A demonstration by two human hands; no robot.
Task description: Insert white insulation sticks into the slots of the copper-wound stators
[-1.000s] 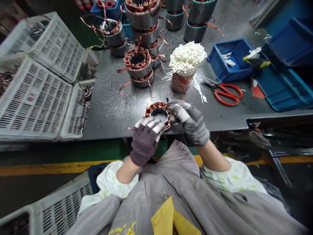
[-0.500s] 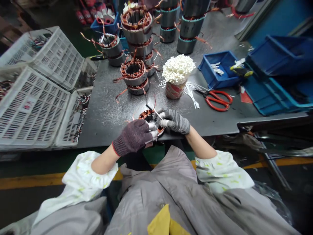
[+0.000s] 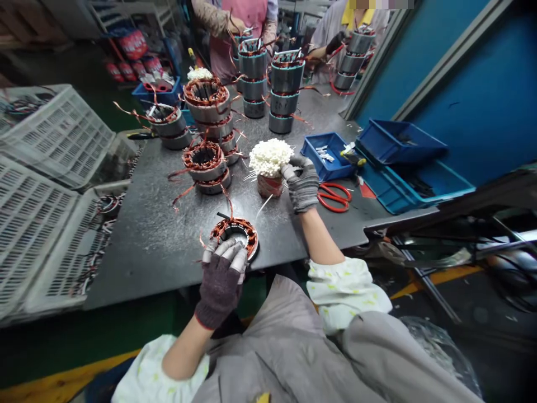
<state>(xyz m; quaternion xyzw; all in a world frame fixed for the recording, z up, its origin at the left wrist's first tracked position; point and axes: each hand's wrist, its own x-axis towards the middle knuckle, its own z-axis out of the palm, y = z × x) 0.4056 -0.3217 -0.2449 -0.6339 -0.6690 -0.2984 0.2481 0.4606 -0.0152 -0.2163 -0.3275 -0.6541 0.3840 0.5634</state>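
Fingers (image 3: 293, 166) (right hand (image 3: 302, 187)) — arm (image 3: 318, 239) outstretched — touch ties (image 3: 268, 157).

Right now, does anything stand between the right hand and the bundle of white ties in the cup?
Nothing visible does. The right hand has its fingers against the right side of the bundle of white ties. The red scissors lie right of that hand, off the path. The left hand rests on the stator.
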